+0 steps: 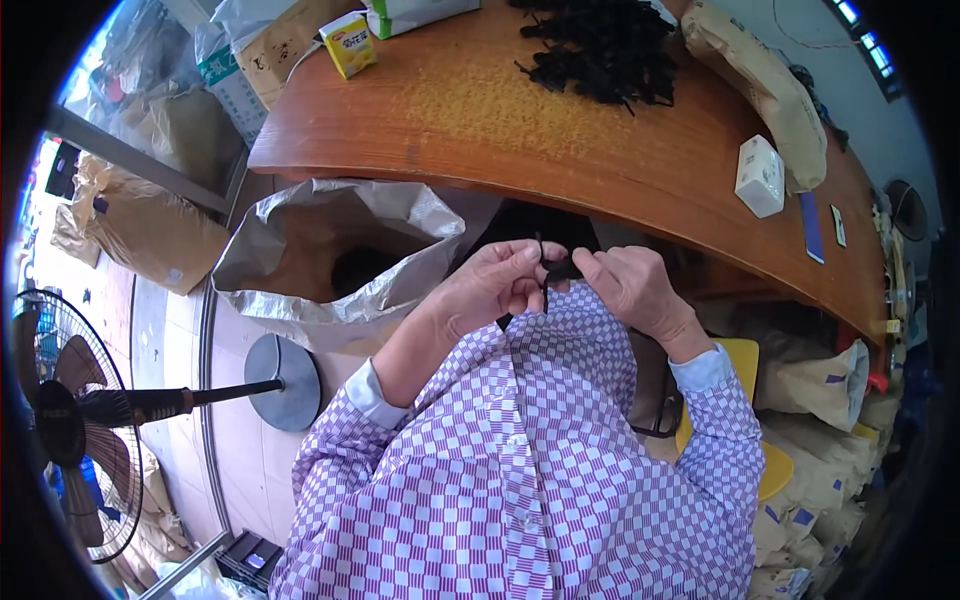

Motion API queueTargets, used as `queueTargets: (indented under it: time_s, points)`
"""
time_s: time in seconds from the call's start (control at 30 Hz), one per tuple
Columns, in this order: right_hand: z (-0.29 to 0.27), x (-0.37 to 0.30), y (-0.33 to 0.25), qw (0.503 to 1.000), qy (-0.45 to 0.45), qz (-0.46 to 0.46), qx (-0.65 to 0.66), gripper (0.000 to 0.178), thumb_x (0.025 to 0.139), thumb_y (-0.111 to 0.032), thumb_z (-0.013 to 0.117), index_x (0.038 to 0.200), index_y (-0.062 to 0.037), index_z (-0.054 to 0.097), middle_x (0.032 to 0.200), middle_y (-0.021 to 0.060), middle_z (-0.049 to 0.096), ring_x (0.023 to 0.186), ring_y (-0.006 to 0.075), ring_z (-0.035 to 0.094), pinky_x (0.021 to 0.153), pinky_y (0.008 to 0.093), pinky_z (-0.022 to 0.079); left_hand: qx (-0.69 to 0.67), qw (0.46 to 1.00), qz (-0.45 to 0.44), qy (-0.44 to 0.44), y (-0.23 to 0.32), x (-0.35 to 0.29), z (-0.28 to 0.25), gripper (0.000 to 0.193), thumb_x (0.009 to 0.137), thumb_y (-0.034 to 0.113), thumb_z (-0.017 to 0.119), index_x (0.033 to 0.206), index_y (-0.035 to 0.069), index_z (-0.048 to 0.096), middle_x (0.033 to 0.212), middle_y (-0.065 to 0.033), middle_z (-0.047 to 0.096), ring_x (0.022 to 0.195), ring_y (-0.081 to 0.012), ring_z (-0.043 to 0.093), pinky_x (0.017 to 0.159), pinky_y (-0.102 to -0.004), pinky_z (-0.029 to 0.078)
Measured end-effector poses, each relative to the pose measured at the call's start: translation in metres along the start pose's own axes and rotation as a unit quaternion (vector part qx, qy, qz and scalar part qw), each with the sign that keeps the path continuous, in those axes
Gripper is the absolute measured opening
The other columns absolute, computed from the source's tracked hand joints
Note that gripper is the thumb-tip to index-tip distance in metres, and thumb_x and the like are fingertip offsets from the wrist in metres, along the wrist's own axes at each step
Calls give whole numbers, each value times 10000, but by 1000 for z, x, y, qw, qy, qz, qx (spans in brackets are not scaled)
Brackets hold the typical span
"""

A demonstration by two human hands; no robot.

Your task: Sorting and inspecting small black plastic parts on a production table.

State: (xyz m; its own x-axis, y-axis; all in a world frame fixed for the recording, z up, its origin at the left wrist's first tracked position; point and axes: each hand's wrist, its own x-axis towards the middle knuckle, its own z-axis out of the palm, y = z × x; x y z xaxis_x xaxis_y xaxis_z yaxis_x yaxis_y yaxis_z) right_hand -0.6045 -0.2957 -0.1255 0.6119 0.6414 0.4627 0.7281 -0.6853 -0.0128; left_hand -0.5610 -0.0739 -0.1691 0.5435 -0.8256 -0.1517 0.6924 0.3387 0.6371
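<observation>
Both hands meet in front of my lap, just below the table's near edge. My left hand (512,277) pinches a thin black strip (543,262) between thumb and fingers; the strip stands roughly upright with its ends sticking out. My right hand (630,287) is closed on a wider, dark part of what looks like the same black piece (565,268), and its fingertips cover much of it. A tangled pile of similar black strips (610,50) lies on the far part of the wooden table (330,130).
Left of my hands stands an open silver-lined sack (255,270). On the table are a yellow carton (349,45), a white tissue pack (760,177) and a long paper sack (765,85). A standing fan (75,425) is at left. Brown sacks (815,480) lie at right by a yellow chair (740,365).
</observation>
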Motion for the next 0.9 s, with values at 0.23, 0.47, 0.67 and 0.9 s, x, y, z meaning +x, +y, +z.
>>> queueTargets:
  time_s: [0.23,0.47,0.67,0.9]
  points:
    - [-7,-17,-10,999,4,-43,6,357,723,-50,636,1070,-27,555,631,19,487,501,149,497,432,275,406,-66,995,-66,-24,-12,-7,18,380,927,243,553,1219,3,515,957,-167,637,656,-144,658,596,-224,554]
    - [12,-34,-16,991,53,83,93,399,804,-79,622,1185,-35,512,707,51,565,546,156,531,485,271,433,115,991,5,71,-24,-8,36,310,949,159,509,1231,31,491,903,-50,610,653,-65,586,587,-166,475]
    - [18,-18,-62,748,49,426,507,346,977,-228,462,1257,-24,452,745,-20,506,616,29,440,534,188,360,340,914,159,155,-31,-9,37,358,912,-7,498,1267,33,471,885,-17,552,730,-58,552,643,-185,469]
    - [32,1,-83,620,111,476,614,310,983,-191,450,1257,-46,438,752,-36,472,595,13,407,502,154,332,448,842,230,194,-38,-12,30,367,888,-51,509,1238,57,532,895,-16,549,801,-57,533,720,-203,484]
